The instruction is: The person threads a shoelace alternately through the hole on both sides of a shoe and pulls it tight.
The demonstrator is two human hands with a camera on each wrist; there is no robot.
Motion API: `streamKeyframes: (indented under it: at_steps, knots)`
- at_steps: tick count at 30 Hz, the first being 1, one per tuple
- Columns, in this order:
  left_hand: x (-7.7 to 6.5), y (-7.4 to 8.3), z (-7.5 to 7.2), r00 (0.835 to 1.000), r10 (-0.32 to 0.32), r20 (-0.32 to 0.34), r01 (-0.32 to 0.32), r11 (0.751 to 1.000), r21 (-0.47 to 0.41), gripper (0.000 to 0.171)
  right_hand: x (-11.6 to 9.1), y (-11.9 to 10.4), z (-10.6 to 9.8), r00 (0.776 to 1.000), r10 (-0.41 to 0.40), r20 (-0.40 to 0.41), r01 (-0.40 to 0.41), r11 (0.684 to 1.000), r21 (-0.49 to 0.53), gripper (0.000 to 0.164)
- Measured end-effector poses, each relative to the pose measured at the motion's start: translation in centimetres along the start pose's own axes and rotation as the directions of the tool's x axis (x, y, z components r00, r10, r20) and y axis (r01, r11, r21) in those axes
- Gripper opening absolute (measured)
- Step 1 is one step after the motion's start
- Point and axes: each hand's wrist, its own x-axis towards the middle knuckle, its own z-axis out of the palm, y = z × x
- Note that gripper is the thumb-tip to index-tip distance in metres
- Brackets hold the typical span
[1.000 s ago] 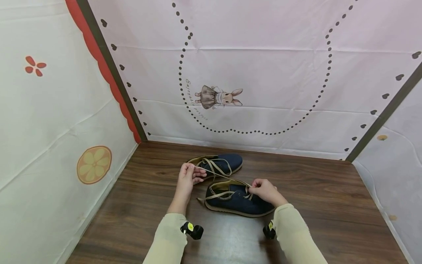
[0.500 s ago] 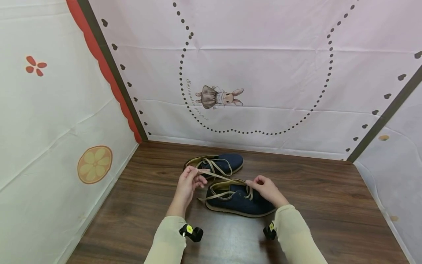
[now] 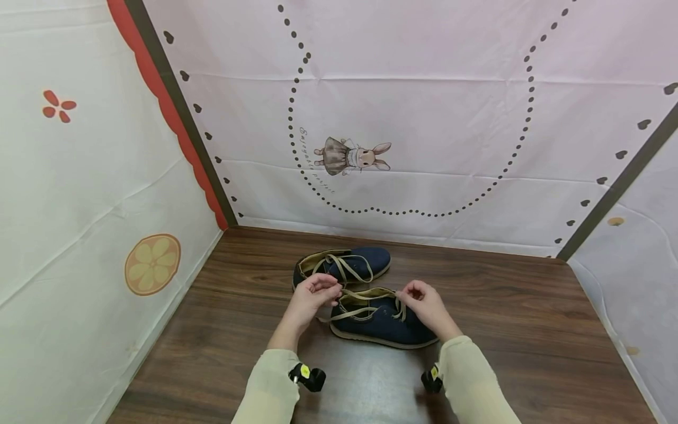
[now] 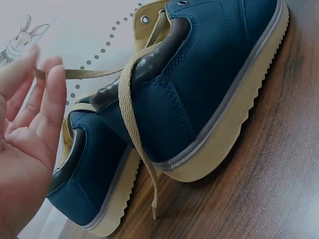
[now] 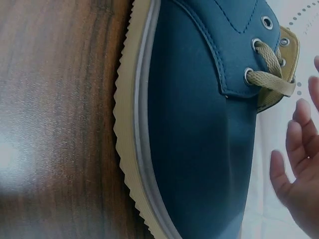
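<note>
Two navy blue lace-up shoes with tan soles stand on the wooden surface, toes to the right. My left hand [image 3: 312, 297] is at the heel end of the near shoe [image 3: 381, 330]. Its thumb and fingertips pinch a flat beige shoelace [image 4: 94, 73], which runs back to that shoe's opening. At the tongue, my right hand [image 3: 428, 303] pinches the lace between thumb and index finger; in the right wrist view those fingertips are out of frame. Another lace end [image 4: 134, 129] hangs loose over the heel. The far shoe [image 3: 373, 259] lies behind, its own lace loose on top.
The brown wooden surface [image 3: 508, 341] extends around the shoes. Pale printed cloth [image 3: 424, 129] with a rabbit figure rises behind, and more printed cloth stands at left and right. A small black camera [image 3: 308, 377] sits at each wrist.
My left hand has come rightward and slightly down, closer to the near shoe's opening, and the lace between the hands has slackened. My right hand has risen a little near the tongue.
</note>
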Motion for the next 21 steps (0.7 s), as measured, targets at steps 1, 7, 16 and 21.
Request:
streamKeyframes:
  at_steps: [1, 7, 16, 21]
  knots:
    - [0.0, 0.0, 0.0, 1.0, 0.0, 0.008, -0.001, 1.0, 0.008, 0.026, -0.1, -0.1, 0.1, 1.0, -0.009, 0.006, 0.009, 1.0, -0.014, 0.015]
    - [0.3, 0.3, 0.1, 0.998, 0.014, 0.06, -0.016, 1.0, 0.019, 0.043, -0.5, 0.0, 0.5, 0.992, -0.007, 0.122, 0.03, 0.983, -0.183, 0.011]
    - [0.9, 0.5, 1.6, 0.985, 0.031, 0.171, -0.032, 0.999, 0.003, 0.039, -0.8, -0.5, 1.1, 0.982, 0.015, 0.188, 0.072, 0.891, -0.448, 0.022]
    - [1.2, 0.3, 2.2, 0.965, -0.001, 0.264, 0.012, 0.999, -0.041, 0.037, -0.7, -0.1, 1.3, 0.98, -0.046, 0.194, 0.11, 0.936, -0.334, 0.01]
